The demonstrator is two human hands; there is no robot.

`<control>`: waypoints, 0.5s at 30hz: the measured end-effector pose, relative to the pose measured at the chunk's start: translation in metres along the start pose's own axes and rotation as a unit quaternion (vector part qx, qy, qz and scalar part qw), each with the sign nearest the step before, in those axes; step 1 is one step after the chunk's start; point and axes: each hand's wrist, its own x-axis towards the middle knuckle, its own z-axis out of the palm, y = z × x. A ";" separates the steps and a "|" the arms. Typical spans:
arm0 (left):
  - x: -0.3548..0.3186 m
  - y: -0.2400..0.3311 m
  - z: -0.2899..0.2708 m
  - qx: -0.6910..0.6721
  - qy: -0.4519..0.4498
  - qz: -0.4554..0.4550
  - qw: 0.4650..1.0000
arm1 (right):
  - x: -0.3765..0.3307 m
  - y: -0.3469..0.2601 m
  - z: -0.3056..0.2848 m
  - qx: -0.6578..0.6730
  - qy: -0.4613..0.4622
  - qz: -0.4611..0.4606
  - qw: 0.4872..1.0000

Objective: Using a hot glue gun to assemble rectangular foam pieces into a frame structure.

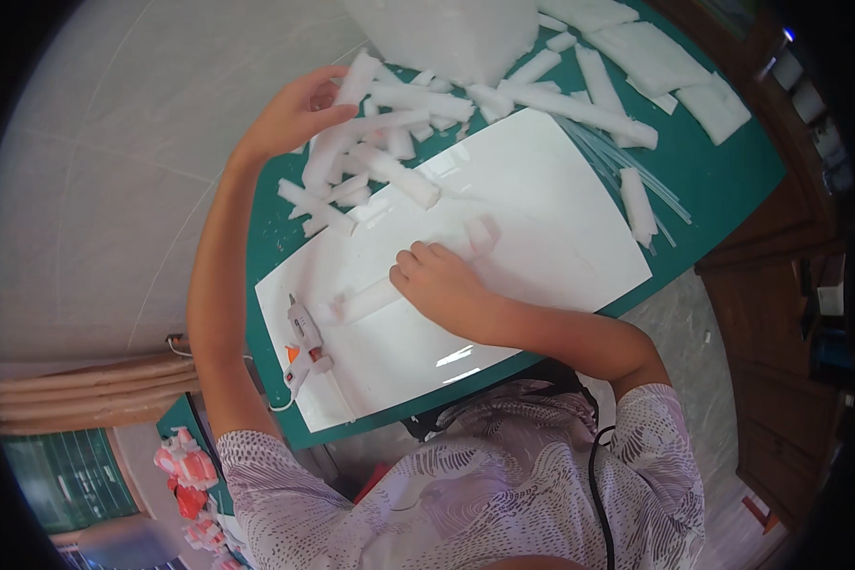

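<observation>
At the far left of the table, my left hand has its thumb and fingers around the end of a white foam strip at the edge of a loose pile. My right hand is closed over a longer white foam strip, which lies on a glossy white board. A short white foam piece shows beyond my right knuckles. White on white makes the outlines of these pieces faint. On the board's left part lies a white glue gun with an orange trigger, apart from both hands.
Cut foam strips are heaped along the board's far left edge. Thin clear glue sticks lie at the right. Thick foam slabs and a large whitish bag occupy the far side of the green table. A cord trails from the glue gun.
</observation>
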 end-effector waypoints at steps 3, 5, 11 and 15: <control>-0.016 0.009 -0.005 0.003 -0.061 -0.010 0.998 | 0.000 0.002 -0.003 0.006 0.004 -0.005 1.000; -0.027 0.013 -0.004 0.011 -0.079 -0.024 0.997 | 0.001 0.003 -0.003 0.010 0.003 -0.010 1.000; -0.059 0.028 0.024 0.088 -0.153 0.000 0.984 | 0.001 0.005 -0.003 0.017 -0.008 -0.009 1.000; -0.084 0.030 0.047 0.124 -0.166 0.018 0.978 | 0.001 0.003 -0.007 0.014 -0.024 -0.013 1.000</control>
